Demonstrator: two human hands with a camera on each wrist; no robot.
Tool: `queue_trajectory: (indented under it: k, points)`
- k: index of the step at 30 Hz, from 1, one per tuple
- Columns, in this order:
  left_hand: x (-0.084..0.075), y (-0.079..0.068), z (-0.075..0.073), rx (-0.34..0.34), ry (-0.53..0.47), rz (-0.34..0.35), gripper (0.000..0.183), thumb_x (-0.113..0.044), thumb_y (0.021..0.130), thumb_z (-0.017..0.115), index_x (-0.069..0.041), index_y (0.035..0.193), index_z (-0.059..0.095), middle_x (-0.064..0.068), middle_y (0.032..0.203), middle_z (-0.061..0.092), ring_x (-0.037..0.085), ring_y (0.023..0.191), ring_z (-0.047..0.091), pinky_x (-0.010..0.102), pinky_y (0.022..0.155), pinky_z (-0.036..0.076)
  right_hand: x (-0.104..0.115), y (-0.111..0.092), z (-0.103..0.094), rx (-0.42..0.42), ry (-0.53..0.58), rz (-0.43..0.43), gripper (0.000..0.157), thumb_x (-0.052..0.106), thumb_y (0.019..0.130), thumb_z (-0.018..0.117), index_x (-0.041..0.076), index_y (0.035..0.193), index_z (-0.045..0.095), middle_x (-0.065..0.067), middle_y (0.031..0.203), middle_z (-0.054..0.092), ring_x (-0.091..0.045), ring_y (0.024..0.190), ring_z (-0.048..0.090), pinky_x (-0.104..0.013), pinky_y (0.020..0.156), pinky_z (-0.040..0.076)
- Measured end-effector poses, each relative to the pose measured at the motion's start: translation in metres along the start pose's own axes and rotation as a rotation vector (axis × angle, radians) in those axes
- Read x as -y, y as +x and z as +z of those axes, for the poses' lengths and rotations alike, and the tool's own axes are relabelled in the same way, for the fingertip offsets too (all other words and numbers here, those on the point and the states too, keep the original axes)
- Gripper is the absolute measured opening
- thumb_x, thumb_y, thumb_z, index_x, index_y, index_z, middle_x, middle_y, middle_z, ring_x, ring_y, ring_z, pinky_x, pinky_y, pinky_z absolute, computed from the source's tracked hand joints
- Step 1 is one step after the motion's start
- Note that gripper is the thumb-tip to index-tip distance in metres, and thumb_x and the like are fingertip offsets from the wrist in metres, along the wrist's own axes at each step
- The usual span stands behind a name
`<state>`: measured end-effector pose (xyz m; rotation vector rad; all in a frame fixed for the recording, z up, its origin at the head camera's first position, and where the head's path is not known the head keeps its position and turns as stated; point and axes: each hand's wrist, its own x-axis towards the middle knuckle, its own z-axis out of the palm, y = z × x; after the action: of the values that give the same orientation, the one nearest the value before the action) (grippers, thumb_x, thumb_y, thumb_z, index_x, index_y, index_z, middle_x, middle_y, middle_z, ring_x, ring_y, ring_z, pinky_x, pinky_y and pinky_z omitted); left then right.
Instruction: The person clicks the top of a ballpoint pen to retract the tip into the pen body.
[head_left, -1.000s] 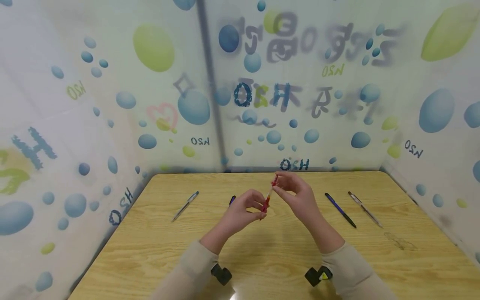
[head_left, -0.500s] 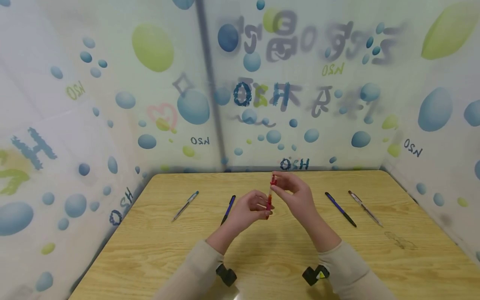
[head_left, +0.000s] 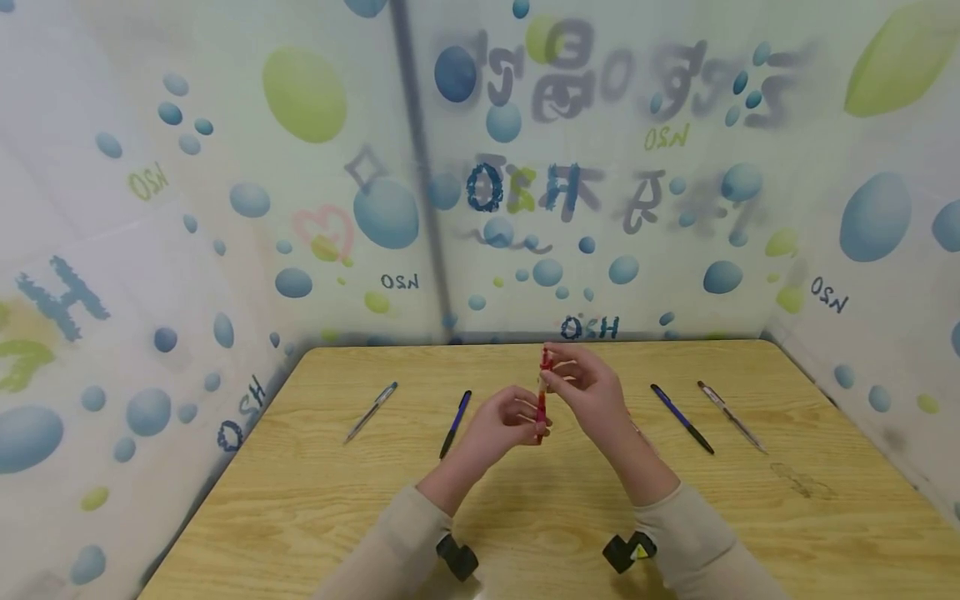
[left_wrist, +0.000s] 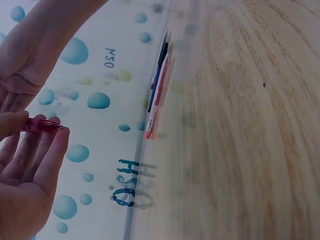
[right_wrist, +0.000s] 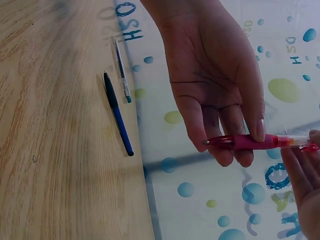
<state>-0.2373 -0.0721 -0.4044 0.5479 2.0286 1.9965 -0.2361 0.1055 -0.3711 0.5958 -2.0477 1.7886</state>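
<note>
A red ballpoint pen (head_left: 542,408) with a partly clear barrel is held nearly upright between both hands above the table, tip down. My left hand (head_left: 501,423) pinches its red grip near the bottom; in the right wrist view the thumb lies on the grip and a fingertip is at the metal point. My right hand (head_left: 596,396) pinches the upper end by the red clip. In the left wrist view the pen's red tip section (left_wrist: 42,125) shows between left thumb and fingers, and the right hand is behind it.
On the wooden table (head_left: 525,533) lie a clear pen (head_left: 371,413) and a blue-and-black pen (head_left: 456,423) at left. Another blue-and-black pen (head_left: 681,418) and a clear dark-ended pen (head_left: 731,417) lie at right. A red-and-white pen (left_wrist: 158,97) is mostly hidden behind the right wrist in the head view.
The red pen has swung from a slant to nearly upright as the left hand moved slightly right. The left blue-and-black pen and part of the red-and-white pen have come into sight.
</note>
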Motion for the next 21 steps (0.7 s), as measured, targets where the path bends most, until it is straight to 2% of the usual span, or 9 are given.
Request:
queue_trajectory:
  k: [5,12,21]
  points:
    - [0.0015,0.0000,0.0012,-0.016,-0.017,-0.001,0.023,-0.009,0.092,0.069,-0.001,0.111,0.059,0.014,0.102,0.069,0.027,0.090,0.069,0.040,0.075,0.058,0.0009,-0.0002,0.0005,0.024,0.004,-0.007,0.035,0.005,0.091,0.069,0.007,0.125,0.063,-0.013,0.110,0.063,-0.020,0.091,0.066,-0.028,0.077,0.056]
    - [0.0012,-0.0005,0.0020,-0.038,-0.030,-0.003,0.021,-0.007,0.092,0.068,0.000,0.111,0.061,0.013,0.102,0.068,0.027,0.090,0.069,0.039,0.075,0.058,0.0030,-0.0011,-0.0021,0.044,-0.014,0.007,0.035,0.007,0.091,0.069,0.006,0.125,0.063,-0.014,0.109,0.063,-0.025,0.094,0.066,-0.027,0.080,0.055]
    - [-0.0032,-0.0030,0.0041,-0.046,-0.069,-0.030,0.021,-0.006,0.091,0.069,0.001,0.110,0.064,0.013,0.102,0.069,0.027,0.090,0.069,0.040,0.076,0.058,0.0032,-0.0019,-0.0044,0.036,-0.019,0.029,0.034,0.007,0.091,0.069,0.006,0.124,0.063,-0.014,0.108,0.063,-0.023,0.094,0.065,-0.026,0.080,0.055]
